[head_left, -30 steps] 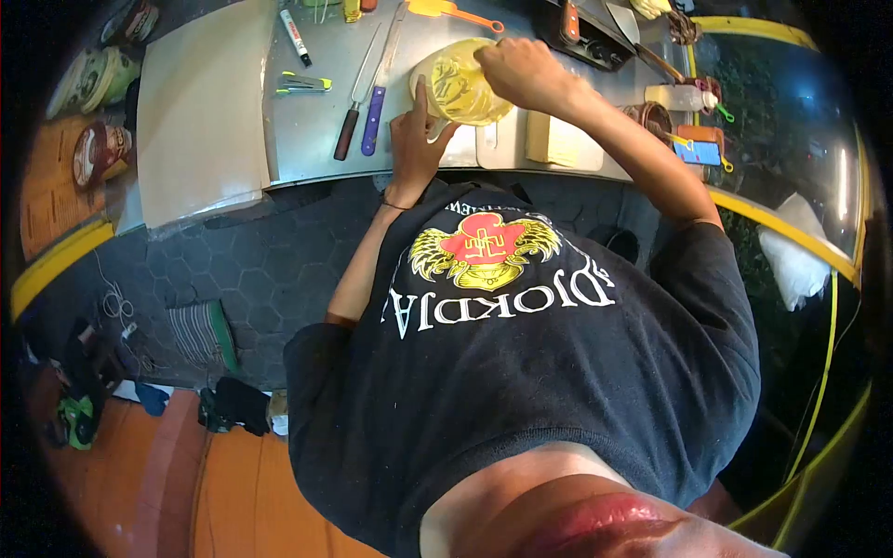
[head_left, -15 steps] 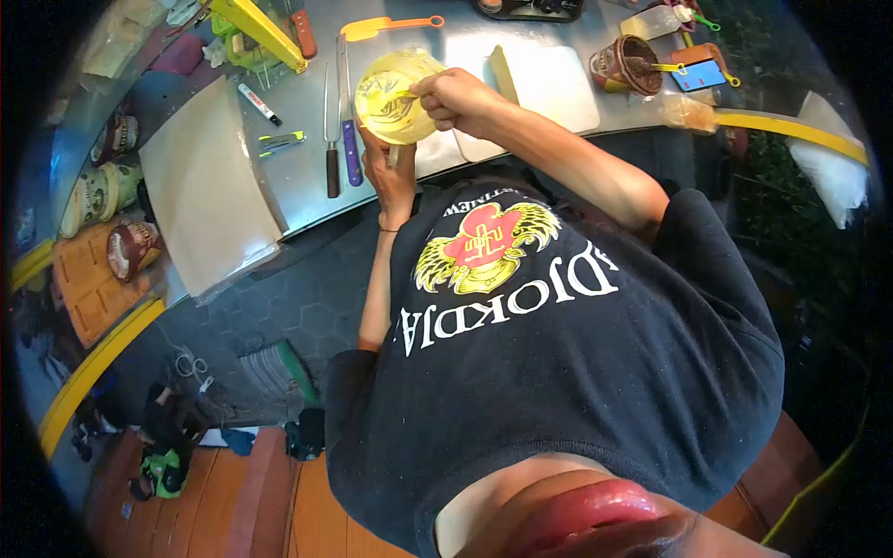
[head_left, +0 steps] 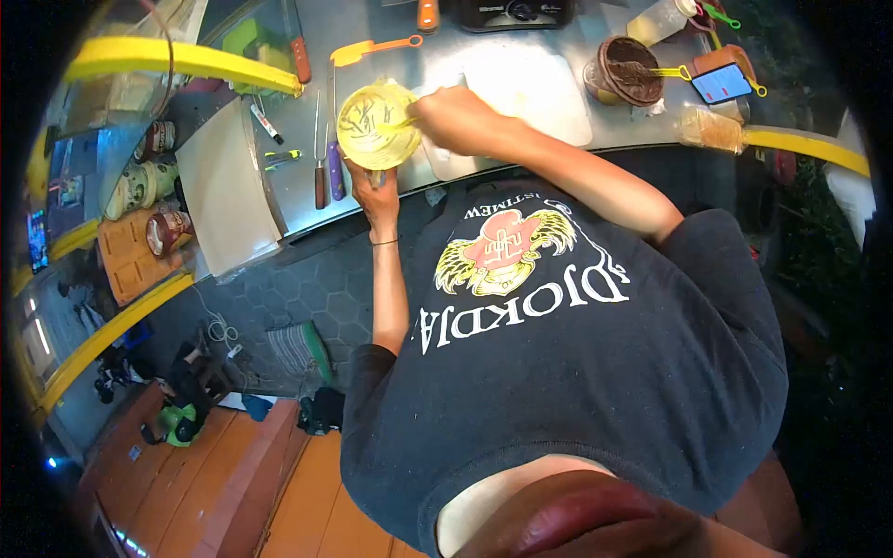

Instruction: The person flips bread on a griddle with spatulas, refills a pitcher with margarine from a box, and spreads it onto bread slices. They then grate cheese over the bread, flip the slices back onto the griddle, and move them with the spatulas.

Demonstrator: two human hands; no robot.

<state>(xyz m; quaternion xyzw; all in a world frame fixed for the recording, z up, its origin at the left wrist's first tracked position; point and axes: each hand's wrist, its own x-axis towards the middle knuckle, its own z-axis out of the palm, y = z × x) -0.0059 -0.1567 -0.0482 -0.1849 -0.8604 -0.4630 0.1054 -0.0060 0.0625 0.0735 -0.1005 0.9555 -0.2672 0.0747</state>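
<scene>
My left hand [head_left: 377,192] is closed around the lower side of a round, see-through tub [head_left: 379,153], tilted so that its mouth faces me. Pale yellow spread [head_left: 367,116] is smeared in streaks over its inside. Fist-like and slightly blurred, my right hand [head_left: 456,121] is at the tub's right rim. It grips a yellow utensil [head_left: 406,123] that reaches into the tub; the utensil's working end is hard to make out. Behind my right hand a white board [head_left: 549,93] lies on the metal counter, washed out by glare.
An orange spatula [head_left: 372,46], a purple-handled knife [head_left: 336,171], a brown-handled utensil [head_left: 321,186] and a marker [head_left: 266,123] lie left. On the right are a brown-filled tub [head_left: 609,79], a phone [head_left: 721,84] and a squeeze bottle [head_left: 656,23]. A yellow frame bar [head_left: 186,58] crosses upper left.
The tub and both hands have shifted slightly left and down in the view, with the utensil still in the tub. The camera has turned, showing more of the stove at the top.
</scene>
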